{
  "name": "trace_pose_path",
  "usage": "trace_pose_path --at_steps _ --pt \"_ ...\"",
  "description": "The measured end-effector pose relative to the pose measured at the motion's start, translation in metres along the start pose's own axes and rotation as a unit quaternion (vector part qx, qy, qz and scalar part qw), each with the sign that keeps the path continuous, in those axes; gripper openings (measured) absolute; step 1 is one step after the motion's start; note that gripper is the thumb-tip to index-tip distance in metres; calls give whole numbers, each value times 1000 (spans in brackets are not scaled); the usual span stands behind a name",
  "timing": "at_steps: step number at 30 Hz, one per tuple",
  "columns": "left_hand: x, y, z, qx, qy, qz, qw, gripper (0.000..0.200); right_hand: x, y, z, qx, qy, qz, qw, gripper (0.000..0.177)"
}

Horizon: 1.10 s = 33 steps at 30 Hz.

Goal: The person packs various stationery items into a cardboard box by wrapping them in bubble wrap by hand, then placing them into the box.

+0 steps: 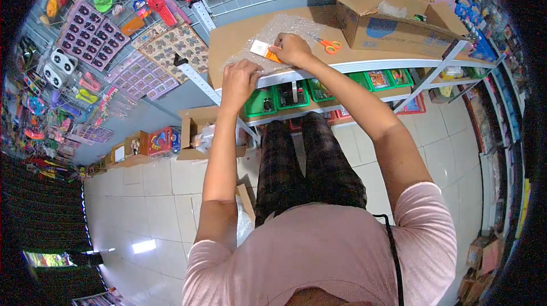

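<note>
A sheet of bubble wrap (285, 25) lies spread on the brown shelf top (228, 41). On it rests a small white and orange box (260, 48), with my right hand (292, 50) closed over its right end. My left hand (242, 75) is at the shelf's front edge, its curled fingers on the near left edge of the bubble wrap. Orange-handled scissors (330, 46) lie just right of my right hand, blades pointing left.
An open cardboard box (387, 35) stands on the shelf's right part. Green trays (261, 103) sit on the level below. Packed goods hang on the wall grid at left. Another open carton (199, 115) is on the floor at left.
</note>
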<state>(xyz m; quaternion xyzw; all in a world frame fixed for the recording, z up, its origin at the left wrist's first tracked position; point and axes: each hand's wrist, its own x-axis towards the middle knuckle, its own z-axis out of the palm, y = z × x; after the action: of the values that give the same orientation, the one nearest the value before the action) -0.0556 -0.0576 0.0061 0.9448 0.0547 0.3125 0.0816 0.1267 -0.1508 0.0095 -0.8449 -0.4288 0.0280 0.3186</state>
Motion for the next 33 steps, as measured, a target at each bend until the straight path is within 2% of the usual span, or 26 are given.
trace_pose_path --at_steps 2,5,6,8,11,12,14,15,16,17,18,21,22,25,29,32,33 --pt "3 6 -1 11 -18 -14 1000 14 -1 -2 -3 -58 -15 15 998 37" --pt "8 14 2 3 16 -1 1000 12 -1 7 -8 -111 40 -28 993 44" --pt "11 17 3 -15 21 -12 1000 13 -2 10 -13 1 24 -64 998 43" --pt "18 24 4 -50 34 -34 998 14 0 17 -27 220 -8 -136 966 43" --pt "32 31 9 -216 16 -145 965 21 -33 14 -46 235 -43 -261 935 51" --pt "35 32 10 -238 22 -157 958 27 -38 15 -48 171 -16 -291 941 44" --pt "43 35 13 -279 30 -175 944 38 -38 26 -44 132 -1 -190 973 40" --pt "44 32 15 -210 21 -131 969 44 -36 32 -42 112 10 -139 984 39" --pt "44 24 15 -138 14 -84 987 49 -34 37 -42 129 83 -136 979 34" --pt "45 13 16 -65 7 -37 997 55 -29 44 -42 116 80 -108 984 33" --pt "44 0 20 -74 -13 -14 997 56 -23 54 -40 103 76 -80 989 32" --pt "54 -30 34 -219 -123 -95 963 44 -17 69 -26 67 99 -33 992 32" --pt "57 -30 35 -273 -149 -165 936 36 -14 71 -24 55 115 -23 992 33" --pt "67 -40 43 -298 -144 -279 902 30 -19 66 -23 58 160 17 985 41" --pt "71 -56 62 -322 -112 -277 898 27 -24 56 -32 -84 322 -163 929 36" --pt "74 -60 66 -292 -131 -274 907 25 -30 47 -29 -90 151 -326 929 33" --pt "76 -63 67 -283 -137 -263 912 24 -30 48 -26 -93 127 -324 933 33"
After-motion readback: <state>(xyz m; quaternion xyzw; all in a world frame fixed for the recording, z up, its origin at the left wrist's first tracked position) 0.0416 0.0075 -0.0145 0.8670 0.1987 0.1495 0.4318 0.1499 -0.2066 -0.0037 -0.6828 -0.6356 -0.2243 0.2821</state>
